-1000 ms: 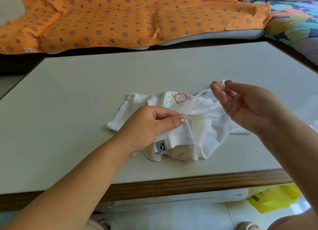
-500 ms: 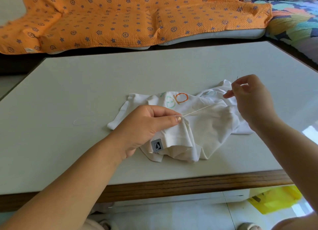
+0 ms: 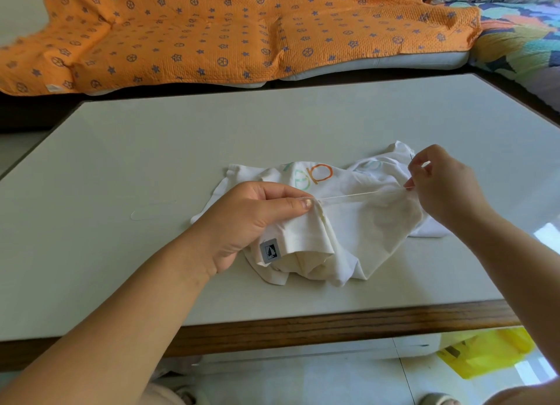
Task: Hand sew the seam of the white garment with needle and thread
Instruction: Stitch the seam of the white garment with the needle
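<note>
The white garment (image 3: 357,232) lies crumpled on the table, with orange and green print on its far side and a small grey label on its near hem. My left hand (image 3: 251,220) pinches a fold of the fabric at the seam between thumb and forefinger. From that pinch a white thread (image 3: 360,195) runs taut to the right. My right hand (image 3: 439,186) holds it above the garment's right end, fingers closed. A thin dark needle (image 3: 411,157) sticks up from those fingertips.
The pale table (image 3: 151,150) has a wooden front edge (image 3: 303,326). A loose loop of thread (image 3: 142,215) lies left of the garment. An orange patterned blanket (image 3: 212,29) covers the sofa behind. A yellow bag (image 3: 488,356) sits on the floor at the lower right.
My right hand closed from spread fingers onto the thread and drew it out to the right until taut, then dipped slightly. My left hand kept its pinch on the fabric.
</note>
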